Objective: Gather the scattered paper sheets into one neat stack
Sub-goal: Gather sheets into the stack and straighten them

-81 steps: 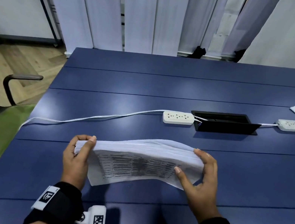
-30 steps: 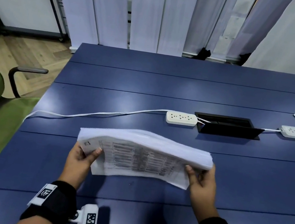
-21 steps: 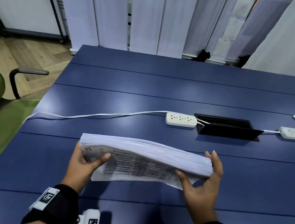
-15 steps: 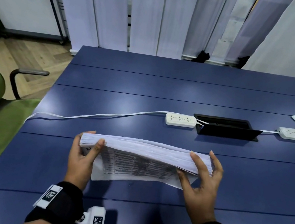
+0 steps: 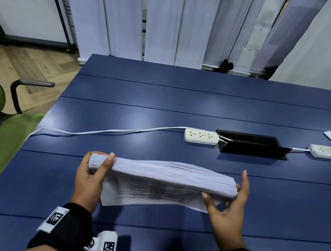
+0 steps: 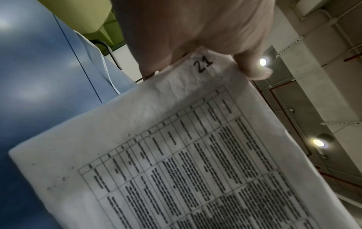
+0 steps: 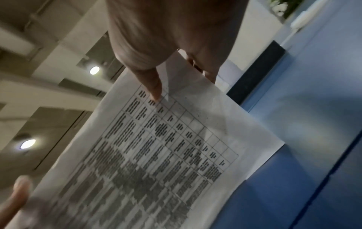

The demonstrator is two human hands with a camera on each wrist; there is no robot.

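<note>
The paper stack [image 5: 162, 174] is standing on its long edge on the blue table [image 5: 187, 98], long axis running left to right, printed face tilting toward the person. It's sitting between both hands on the near side of the closer power strip [image 5: 201, 136]. The left hand [image 5: 90, 175] is gripping the left end, thumb across the top. The right hand [image 5: 229, 205] is cupping the right end, fingers straight. The sheets are white with a printed grid table, and "21" is handwritten in one corner.
</note>
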